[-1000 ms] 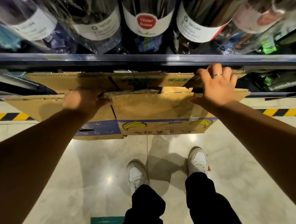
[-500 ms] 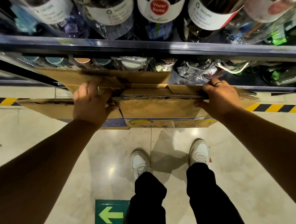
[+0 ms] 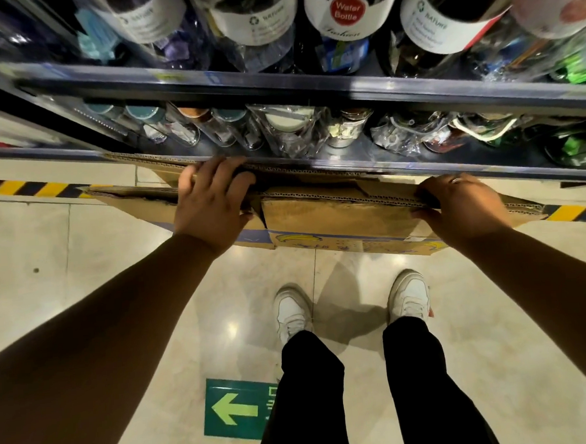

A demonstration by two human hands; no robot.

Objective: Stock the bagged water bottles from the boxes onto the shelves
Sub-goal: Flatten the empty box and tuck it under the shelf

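The polished beige floor (image 3: pixel 118 301) is shining under me, with a green arrow sign (image 3: pixel 236 409) lying just left of my black trousers (image 3: pixel 309 392) and white shoes (image 3: pixel 292 311). Past my toes a cardboard box (image 3: pixel 336 215) with a banana print is sitting on the floor, its far part tucked under the front edge of the lower shelf (image 3: pixel 418 167). My left hand (image 3: pixel 211 202) is gripping the box's left flaps, fingers spread over the top edge and thumb pressing on the near side. My right hand (image 3: pixel 465 207), wearing a ring, is curling its fingers tightly over the right flap's edge. A yellow-and-black stripe (image 3: pixel 25 188) is running along the floor behind the box. On the lower shelf, bagged water bottles (image 3: pixel 289 129) are standing in a row along the front edge. Above them, on the upper shelf (image 3: pixel 310 87), larger labelled bottles (image 3: pixel 347 9) are crowding the front edge, one reading "Water Bottle".
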